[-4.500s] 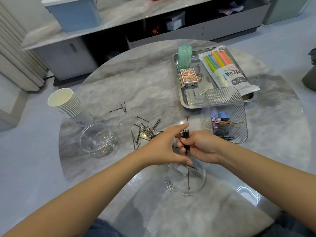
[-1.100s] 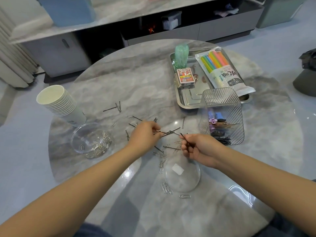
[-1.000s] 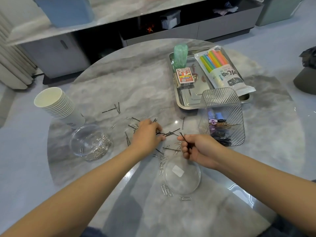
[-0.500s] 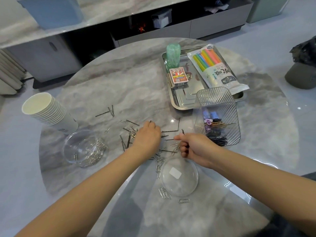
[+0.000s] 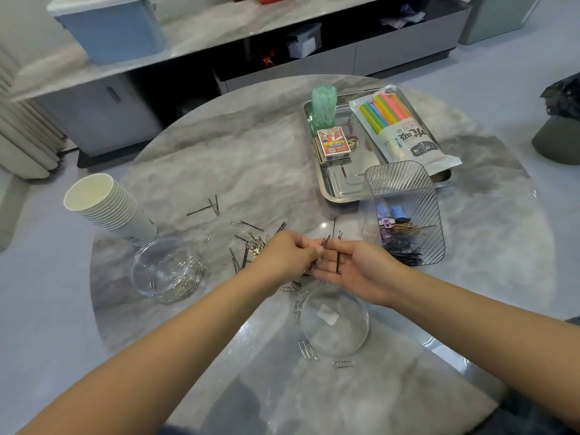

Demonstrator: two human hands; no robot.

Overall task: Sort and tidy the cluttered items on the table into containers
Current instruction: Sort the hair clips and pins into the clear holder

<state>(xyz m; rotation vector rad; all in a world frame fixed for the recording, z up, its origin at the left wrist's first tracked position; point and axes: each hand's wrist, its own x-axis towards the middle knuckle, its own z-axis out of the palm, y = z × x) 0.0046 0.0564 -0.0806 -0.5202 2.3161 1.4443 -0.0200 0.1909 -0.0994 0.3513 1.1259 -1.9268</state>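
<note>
Black bobby pins lie scattered mid-table on the round marble table. My left hand pinches a few bobby pins and meets my right hand, which lies palm up with straight fingers and bobby pins across it. Just right stands a ribbed clear bin with bobby pins and coloured clips inside. A round clear bowl at the left contains silver paper clips. Below my hands sits a shallow clear dish, with loose paper clips beside it.
A stack of paper cups lies tilted at the left. A metal tray at the back right holds a straw packet, a card box and a green roll. A low cabinet stands behind the table.
My right hand has turned from a fist into a flat palm bearing pins. My left hand left the pile and moved right to meet it with pins pinched.
</note>
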